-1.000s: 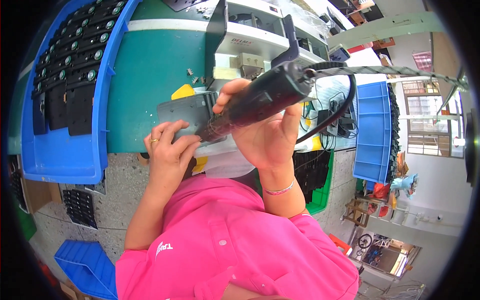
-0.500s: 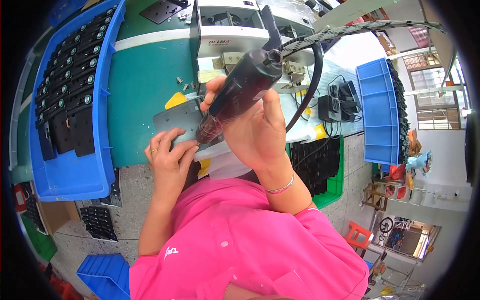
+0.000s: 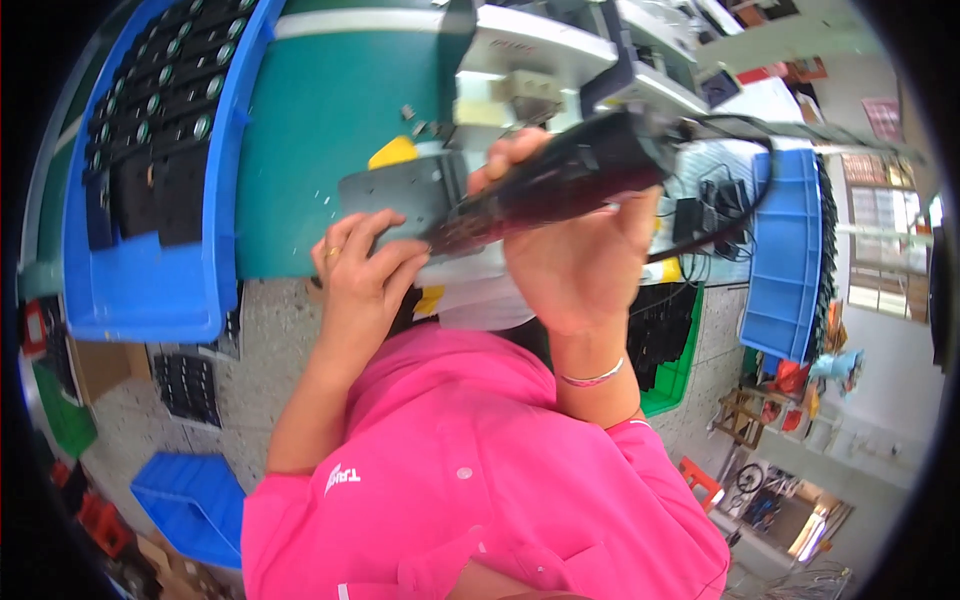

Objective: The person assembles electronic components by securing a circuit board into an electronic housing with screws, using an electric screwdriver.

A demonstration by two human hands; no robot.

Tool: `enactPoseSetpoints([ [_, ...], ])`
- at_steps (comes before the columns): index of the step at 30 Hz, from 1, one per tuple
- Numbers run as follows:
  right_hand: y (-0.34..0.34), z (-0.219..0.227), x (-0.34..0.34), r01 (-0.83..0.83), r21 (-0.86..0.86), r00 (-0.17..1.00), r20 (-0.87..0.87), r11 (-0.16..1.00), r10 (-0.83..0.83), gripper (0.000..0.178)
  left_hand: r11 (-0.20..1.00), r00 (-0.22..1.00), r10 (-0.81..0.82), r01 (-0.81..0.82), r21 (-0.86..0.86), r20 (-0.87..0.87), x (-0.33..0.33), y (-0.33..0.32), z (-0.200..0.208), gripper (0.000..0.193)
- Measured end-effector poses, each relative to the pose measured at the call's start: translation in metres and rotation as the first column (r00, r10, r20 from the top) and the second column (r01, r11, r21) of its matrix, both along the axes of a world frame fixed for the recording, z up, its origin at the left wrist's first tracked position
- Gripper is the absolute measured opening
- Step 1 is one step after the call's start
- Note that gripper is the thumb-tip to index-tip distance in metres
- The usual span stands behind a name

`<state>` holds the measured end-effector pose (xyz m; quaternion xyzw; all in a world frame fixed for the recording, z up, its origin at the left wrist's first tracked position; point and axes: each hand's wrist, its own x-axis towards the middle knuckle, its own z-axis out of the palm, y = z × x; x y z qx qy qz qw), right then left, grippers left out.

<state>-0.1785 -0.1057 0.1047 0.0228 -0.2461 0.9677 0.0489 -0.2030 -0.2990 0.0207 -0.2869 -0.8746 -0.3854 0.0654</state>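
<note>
A black corded electric screwdriver (image 3: 570, 175) lies across my right hand (image 3: 575, 265), whose fingers wrap round its body. Its narrow end slants down to the left, over a dark grey flat plate (image 3: 395, 195) on the green bench mat. My left hand (image 3: 362, 270) is by that narrow end, thumb and fingertips pinched together at the plate's near edge. What the pinch holds, if anything, is too small to make out. Motion blurs the screwdriver, and its bit is not distinct.
A blue bin (image 3: 215, 250) of black parts with round metal pieces stands at left. Beyond the plate are a yellow piece (image 3: 393, 152), small metal parts (image 3: 415, 122) and a white machine (image 3: 540, 45). A cable (image 3: 735, 225) loops at right, near another blue bin (image 3: 785, 250).
The screwdriver has tipped over to the right and lies closer to level. My left hand still pinches by its narrow end. The whole view has shifted.
</note>
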Motion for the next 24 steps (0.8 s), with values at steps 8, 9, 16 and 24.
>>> enactPoseSetpoints([
  [8,-0.009,-0.008,-0.001,0.166,0.494,0.985,-0.039,0.854,-0.169,0.114,1.000,0.999,0.024,-0.024,0.016,0.030,-0.002,-0.003,-0.002,0.013],
  [9,-0.006,-0.017,-0.006,0.179,0.586,0.979,-0.188,0.790,-0.082,0.114,1.000,0.999,0.015,-0.016,0.026,0.028,-0.002,-0.002,-0.003,0.013],
  [16,-0.019,-0.025,-0.015,0.449,0.648,0.865,-0.489,0.615,-0.116,0.060,0.999,1.000,0.009,-0.010,0.035,0.016,-0.002,-0.004,-0.002,0.012],
  [24,-0.028,-0.024,-0.018,0.484,0.581,0.852,-0.483,0.654,-0.202,0.051,0.998,1.000,0.008,-0.008,0.064,0.016,-0.002,-0.005,-0.005,0.013],
])
